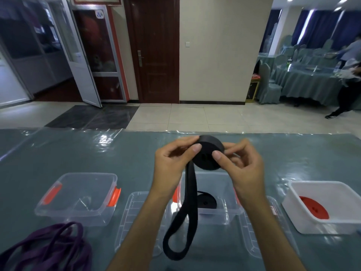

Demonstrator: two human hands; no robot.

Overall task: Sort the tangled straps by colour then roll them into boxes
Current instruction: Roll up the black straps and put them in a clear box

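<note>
Landmark: the clear plastic middle box (230, 194) with orange clips. Directly above it, both hands (170, 163) and a hanging black strap loop (181, 231) block access from the near side. Left, past a clear lid (136, 222), stands another clear box (78, 194); bare teal tablecloth (88, 153) lies behind. Right stands a white tub (322, 208). Near-left, tangled purple straps (48, 247) crowd the table.
</note>
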